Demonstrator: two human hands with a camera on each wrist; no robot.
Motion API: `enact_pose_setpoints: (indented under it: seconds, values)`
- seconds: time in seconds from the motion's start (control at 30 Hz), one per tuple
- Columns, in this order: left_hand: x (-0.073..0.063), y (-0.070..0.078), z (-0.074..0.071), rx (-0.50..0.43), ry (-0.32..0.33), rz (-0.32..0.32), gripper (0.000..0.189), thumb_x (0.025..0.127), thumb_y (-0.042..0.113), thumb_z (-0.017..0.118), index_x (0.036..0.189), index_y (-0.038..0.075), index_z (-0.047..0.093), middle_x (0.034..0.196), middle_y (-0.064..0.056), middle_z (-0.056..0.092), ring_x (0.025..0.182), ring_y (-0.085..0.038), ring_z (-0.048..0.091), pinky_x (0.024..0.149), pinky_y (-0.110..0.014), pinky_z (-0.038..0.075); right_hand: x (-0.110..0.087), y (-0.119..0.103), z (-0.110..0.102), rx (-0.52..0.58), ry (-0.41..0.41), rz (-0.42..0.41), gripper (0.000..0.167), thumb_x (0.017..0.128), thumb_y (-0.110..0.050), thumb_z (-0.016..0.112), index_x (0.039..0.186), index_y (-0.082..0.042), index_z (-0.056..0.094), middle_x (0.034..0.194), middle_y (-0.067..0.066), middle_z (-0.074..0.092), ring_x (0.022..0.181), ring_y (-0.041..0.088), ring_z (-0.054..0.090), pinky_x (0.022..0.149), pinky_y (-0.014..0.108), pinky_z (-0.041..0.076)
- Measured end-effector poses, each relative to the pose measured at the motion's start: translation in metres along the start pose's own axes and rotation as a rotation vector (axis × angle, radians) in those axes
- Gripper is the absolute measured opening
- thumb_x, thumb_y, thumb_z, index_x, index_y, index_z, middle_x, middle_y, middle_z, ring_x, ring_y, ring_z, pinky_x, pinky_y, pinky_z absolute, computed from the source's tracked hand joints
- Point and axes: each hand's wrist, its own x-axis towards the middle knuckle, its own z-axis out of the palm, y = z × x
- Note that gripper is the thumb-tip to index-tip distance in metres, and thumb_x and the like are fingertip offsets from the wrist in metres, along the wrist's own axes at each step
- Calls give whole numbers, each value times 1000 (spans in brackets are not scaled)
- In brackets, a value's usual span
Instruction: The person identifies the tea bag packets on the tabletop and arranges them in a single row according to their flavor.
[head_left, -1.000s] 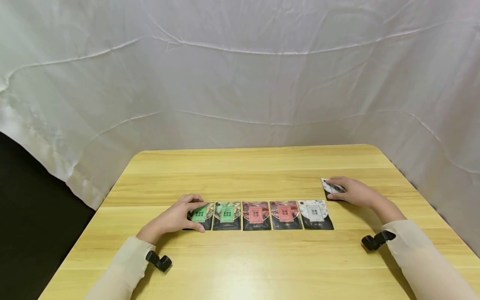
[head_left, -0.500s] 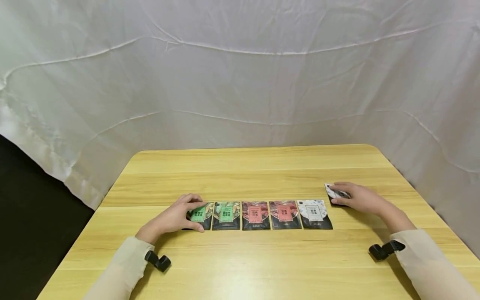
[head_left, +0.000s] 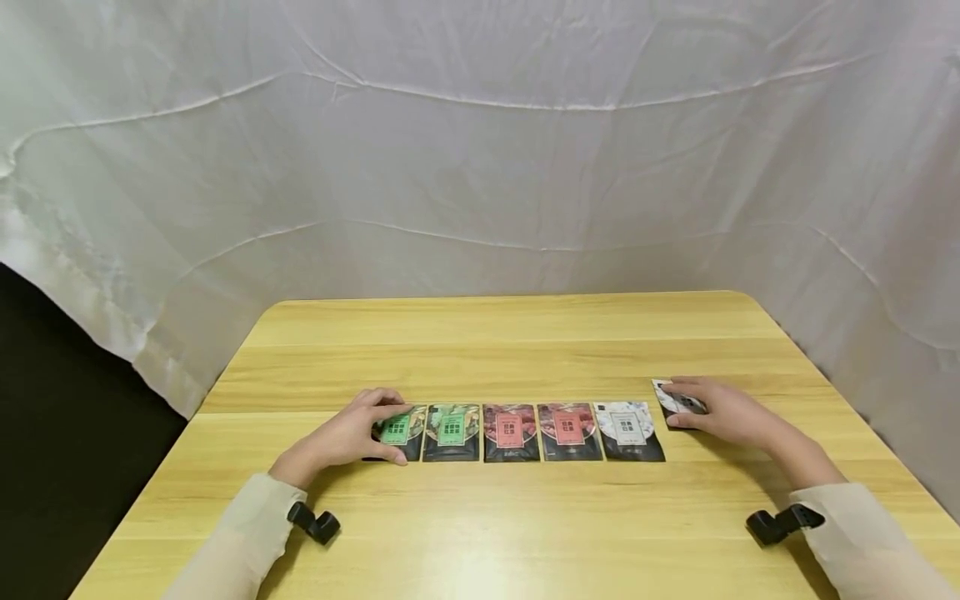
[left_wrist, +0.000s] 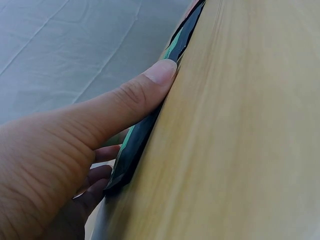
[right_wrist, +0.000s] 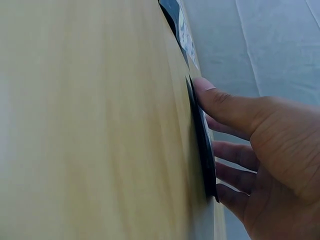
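Note:
Flat tea sachets lie in a row on the wooden table. My left hand [head_left: 360,429] grips the leftmost green-and-black sachet [head_left: 397,427], thumb at its near edge and fingers round the far side. To its right lie a second green sachet [head_left: 452,431], two red ones, the nearer red sachet [head_left: 510,432] and the farther red sachet [head_left: 567,431], then a white-and-black sachet [head_left: 628,431]. Another white sachet [head_left: 667,397] sits beyond the row's right end, slightly tilted, held between the thumb and fingers of my right hand [head_left: 723,408]. In the right wrist view, this held sachet [right_wrist: 201,142] appears edge-on, close over the table.
The light wooden table [head_left: 480,517] has rounded far corners. Behind it hangs a pale cloth curtain [head_left: 480,183], with a dark area [head_left: 60,450] at the left. A black camera mount [head_left: 315,522] sits on the left wrist and another camera mount [head_left: 783,523] on the right.
My right hand has drawn the white sachet toward me and slightly rightward, bringing it near the row's height. My left hand stays on the leftmost green sachet.

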Motion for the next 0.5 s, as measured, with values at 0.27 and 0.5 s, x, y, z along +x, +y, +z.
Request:
enact_pose_setpoints:
  seconds: [0.27, 0.5]
  values:
    - [0, 2, 0, 0, -5, -5, 91, 73, 64, 73, 143, 10, 52, 138, -8, 46, 129, -31, 39, 102, -50, 38, -9, -8, 2, 1, 11, -7, 67, 93, -47, 64, 141, -3, 53, 143, 29, 42, 127, 53, 40, 98, 66, 34]
    - [0, 3, 1, 7, 1, 4, 89, 74, 62, 73, 142, 8, 53, 138, -9, 47, 127, -33, 41, 101, -52, 39, -14, -16, 3, 6, 0, 2, 65, 93, -45, 64, 141, -3, 53, 142, 29, 43, 126, 53, 40, 97, 65, 35]
